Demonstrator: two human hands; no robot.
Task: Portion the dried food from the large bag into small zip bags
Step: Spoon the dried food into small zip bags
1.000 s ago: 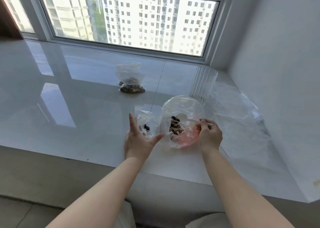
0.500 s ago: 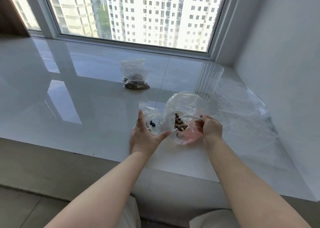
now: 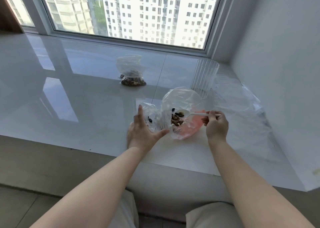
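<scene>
The large clear bag point(image 3: 181, 101) with a pink bottom stands open near the sill's front edge, with brown and black dried food point(image 3: 176, 121) inside. My right hand point(image 3: 215, 126) pinches the handle of a white plastic spoon point(image 3: 194, 114); its bowl is inside the bag and carries a few pieces. Just left stands a small clear zip bag point(image 3: 149, 112) holding a couple of dark pieces. My left hand point(image 3: 143, 132) rests against this small bag with straight fingers and the thumb spread toward the large bag.
A filled small zip bag point(image 3: 132, 72) stands farther back on the glossy white sill point(image 3: 69, 98). A ribbed clear cup point(image 3: 205, 77) stands behind the large bag, and flat clear plastic bags point(image 3: 242, 106) lie to the right by the wall. The sill's front edge runs just below my hands.
My right hand has lifted the spoon inside the large bag, now loaded with a few pieces. The left hand stays against the small bag. The camera has shifted slightly.
</scene>
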